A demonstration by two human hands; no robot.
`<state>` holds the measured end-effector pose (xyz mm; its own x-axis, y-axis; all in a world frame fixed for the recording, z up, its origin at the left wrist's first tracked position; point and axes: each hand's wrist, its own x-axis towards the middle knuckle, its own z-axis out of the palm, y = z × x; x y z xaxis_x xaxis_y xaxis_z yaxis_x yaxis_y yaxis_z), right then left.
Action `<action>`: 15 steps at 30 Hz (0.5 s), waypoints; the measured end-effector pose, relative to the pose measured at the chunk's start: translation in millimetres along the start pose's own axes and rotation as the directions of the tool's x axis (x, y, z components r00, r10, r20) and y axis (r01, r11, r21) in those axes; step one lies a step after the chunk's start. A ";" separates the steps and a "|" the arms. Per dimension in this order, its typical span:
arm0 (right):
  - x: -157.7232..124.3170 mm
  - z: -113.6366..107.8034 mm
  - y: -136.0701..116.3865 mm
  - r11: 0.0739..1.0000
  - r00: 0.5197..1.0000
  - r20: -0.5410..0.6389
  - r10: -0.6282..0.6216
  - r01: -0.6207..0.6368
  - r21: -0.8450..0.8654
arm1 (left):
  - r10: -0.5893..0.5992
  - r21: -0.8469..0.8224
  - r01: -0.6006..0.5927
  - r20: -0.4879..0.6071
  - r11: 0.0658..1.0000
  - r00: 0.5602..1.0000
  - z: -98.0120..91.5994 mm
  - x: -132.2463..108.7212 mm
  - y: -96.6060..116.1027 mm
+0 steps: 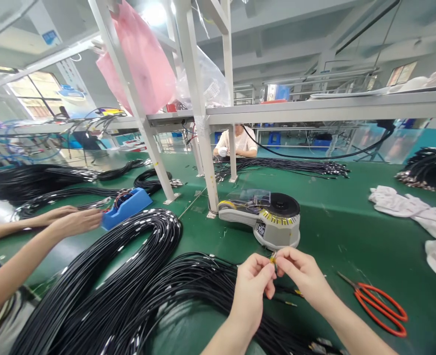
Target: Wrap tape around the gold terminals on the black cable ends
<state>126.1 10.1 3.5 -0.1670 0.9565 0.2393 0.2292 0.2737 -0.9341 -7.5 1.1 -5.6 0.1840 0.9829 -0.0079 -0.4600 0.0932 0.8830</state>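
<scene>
My left hand (253,286) and my right hand (302,273) meet in front of the tape dispenser, fingers pinched together. Between the fingertips are thin coloured wires (273,258), yellow and green among them, at what looks like a cable's end. Both hands grip these wires; the exact hold of each finger is hidden. Beneath and left of them runs a thick bundle of black cables (188,276) with pale tips. Just beyond my hands stands the grey round tape dispenser (277,227) with yellow tape on it.
Red-handled scissors (381,305) lie at right, near white gloves (417,212). At left, a co-worker's hands (73,219) reach to a blue tape holder (127,207) behind a coiled cable bundle (129,236). White shelf posts (205,162) rise mid-table; another person (240,143) sits opposite.
</scene>
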 end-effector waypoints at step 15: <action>-0.5 8.6 7.5 0.971 0.999 -0.012 0.034 -0.030 0.239 | -0.068 -0.187 0.082 0.080 0.979 0.995 3.5 -2.4 0.0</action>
<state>119.6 10.8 -6.0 -0.1475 0.9663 0.2109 -0.0016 0.2129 -0.9771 -4.9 -1.8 -3.9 0.2834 0.9585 -0.0302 -0.5974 0.2011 0.7763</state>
